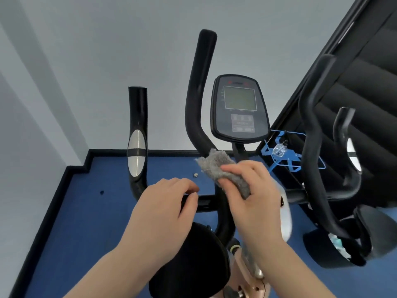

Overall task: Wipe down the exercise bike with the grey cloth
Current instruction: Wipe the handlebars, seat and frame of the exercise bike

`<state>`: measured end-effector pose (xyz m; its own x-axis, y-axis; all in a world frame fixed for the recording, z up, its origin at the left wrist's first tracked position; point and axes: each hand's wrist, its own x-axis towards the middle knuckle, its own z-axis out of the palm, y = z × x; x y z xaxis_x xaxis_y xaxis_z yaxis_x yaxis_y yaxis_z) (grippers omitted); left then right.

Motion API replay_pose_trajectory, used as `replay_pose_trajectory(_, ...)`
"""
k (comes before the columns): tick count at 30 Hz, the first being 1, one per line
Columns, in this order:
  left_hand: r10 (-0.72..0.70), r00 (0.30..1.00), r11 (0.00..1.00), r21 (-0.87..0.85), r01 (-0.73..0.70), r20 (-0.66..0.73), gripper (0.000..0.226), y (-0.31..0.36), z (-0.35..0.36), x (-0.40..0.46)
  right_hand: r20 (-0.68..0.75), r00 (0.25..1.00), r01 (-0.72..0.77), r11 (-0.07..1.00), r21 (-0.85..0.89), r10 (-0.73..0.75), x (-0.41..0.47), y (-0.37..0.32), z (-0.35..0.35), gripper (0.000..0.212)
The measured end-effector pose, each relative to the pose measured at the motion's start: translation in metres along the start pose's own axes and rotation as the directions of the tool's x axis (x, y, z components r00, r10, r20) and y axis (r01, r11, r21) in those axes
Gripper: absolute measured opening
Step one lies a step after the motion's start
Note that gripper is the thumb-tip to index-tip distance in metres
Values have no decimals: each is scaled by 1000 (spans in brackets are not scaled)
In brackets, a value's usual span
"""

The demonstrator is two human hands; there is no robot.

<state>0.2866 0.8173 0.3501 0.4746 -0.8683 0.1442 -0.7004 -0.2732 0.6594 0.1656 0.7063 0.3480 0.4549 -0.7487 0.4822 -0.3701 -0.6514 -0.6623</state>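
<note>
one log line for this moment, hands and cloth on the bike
phase: wiping | right hand: holds grey cloth against handlebar stem | left hand: grips crossbar | console: untouched

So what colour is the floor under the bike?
Blue floor with a black edge, seen in the head view.

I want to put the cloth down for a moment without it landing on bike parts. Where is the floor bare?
The blue floor is bare left of the left handlebar, up to the black skirting, apart from one small dark spot. It is crowded on the right: the blue wire rack, a second machine, and both hands, the right hand holding the grey cloth.
</note>
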Motion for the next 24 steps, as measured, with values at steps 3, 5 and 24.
replay_pose_trajectory(3,3,1000,1000,9,-3,-17,30,3,-1,-1,23,999,48,999,22,-49,39,-10,11,15)
replay_pose_trajectory(5,21,999,999,26,-20,-43,29,5,-3,-3,66,995,68,997,36,-70,39,-7,5,16)
replay_pose_trajectory(24,123,912,992,76,-102,-391,35,-30,-73,106,67,991,113,992,56,-116,73,-13,24,26)
